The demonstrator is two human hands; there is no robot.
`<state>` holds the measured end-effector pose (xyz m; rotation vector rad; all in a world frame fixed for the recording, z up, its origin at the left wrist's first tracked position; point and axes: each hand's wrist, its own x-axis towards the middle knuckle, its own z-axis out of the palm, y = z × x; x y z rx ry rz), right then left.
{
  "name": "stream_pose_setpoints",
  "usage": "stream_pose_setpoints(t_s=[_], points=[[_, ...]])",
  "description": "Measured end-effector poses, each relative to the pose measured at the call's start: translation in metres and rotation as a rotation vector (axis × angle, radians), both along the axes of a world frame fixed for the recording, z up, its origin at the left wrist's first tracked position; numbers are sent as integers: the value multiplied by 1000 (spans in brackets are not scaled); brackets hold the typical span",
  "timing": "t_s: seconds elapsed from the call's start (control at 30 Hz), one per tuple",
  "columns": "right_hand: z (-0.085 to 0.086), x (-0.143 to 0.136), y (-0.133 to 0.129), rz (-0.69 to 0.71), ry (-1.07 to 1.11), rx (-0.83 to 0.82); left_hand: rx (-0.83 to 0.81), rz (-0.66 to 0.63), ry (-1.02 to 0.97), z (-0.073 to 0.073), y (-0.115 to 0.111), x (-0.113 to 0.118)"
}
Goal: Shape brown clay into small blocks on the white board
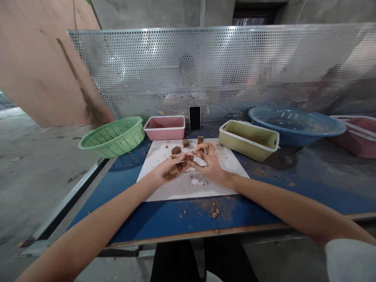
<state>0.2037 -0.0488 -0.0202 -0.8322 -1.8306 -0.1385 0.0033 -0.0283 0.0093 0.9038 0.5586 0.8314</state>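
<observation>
Over a white board [164, 192], my left hand [173, 167] is turned palm up, its palm smeared brown. Its curled fingers hold a small brown clay lump [189, 157], mostly hidden by the fingers. My right hand [209, 162] meets it from the right, with thumb and index finger pinched on the same lump and its other fingers bent above. Just beyond the hands lie several shaped clay pieces: a rounded brown block [176, 150], a squarish block [185, 143] and an upright piece [200, 139] partly behind my right fingers. Crumbs are scattered over the board.
Along the back stand a green basket [117, 137], a pink bin [166, 134], a phone [195, 118], a yellow-green bin [243, 141] and a blue basin [299, 133]. A perforated metal screen [152, 70] rises behind. Loose crumbs [215, 212] lie near the blue table's [135, 227] front edge.
</observation>
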Motion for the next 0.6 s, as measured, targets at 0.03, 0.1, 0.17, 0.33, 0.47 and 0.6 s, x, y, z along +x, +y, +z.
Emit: stream_pose_setpoints(t_s=[0.03, 0.1, 0.17, 0.33, 0.47, 0.6], points=[[0, 0, 0, 8, 1, 1, 8, -20, -7, 0, 0, 0], [0, 0, -1, 6, -8, -9, 12, -57, -18, -1, 0, 0], [0, -1, -1, -13, -26, -24, 11, -60, -13, -2, 0, 0], [-2, 0, -2, -54, -59, -48, 23, -74, 10, -3, 0, 1], [-4, 0, -1, -74, -82, -74, 38, -70, 18, -7, 2, 0], [-4, -1, 0, -84, -85, -79, 61, -45, 37, -10, 3, 0]])
